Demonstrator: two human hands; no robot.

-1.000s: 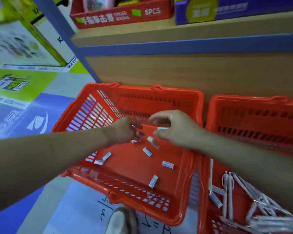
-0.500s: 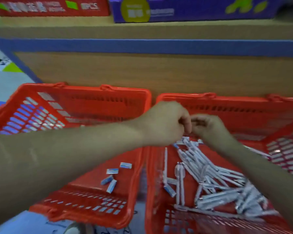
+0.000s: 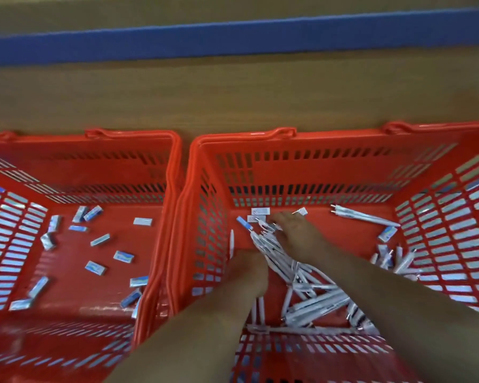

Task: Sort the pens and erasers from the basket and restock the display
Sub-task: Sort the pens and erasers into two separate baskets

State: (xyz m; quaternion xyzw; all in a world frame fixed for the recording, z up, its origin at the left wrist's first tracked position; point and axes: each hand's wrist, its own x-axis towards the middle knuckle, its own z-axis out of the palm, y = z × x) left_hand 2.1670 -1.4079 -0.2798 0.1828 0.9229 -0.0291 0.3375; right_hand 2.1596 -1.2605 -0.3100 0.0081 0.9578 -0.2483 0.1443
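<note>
Two red baskets stand side by side on the floor. The left basket (image 3: 174,161) holds several small blue-and-white erasers (image 3: 123,257) scattered over its bottom. The right basket (image 3: 343,139) holds a heap of white pens (image 3: 313,297) and a few erasers (image 3: 387,234). Both my hands are down inside the right basket. My right hand (image 3: 296,234) lies at the far end of a bunch of pens, its fingers curled over their tips. My left hand (image 3: 248,275) touches the left side of the same bunch; blur hides its fingers.
Behind the baskets rises the wooden front of the display shelf (image 3: 233,98) with a blue edge strip (image 3: 233,42). One pen (image 3: 362,216) lies apart near the right basket's far wall. The baskets' inner rims touch.
The view has dropped and shifted right. Both hands moved from the left basket of erasers to the right basket and down into the pens.
</note>
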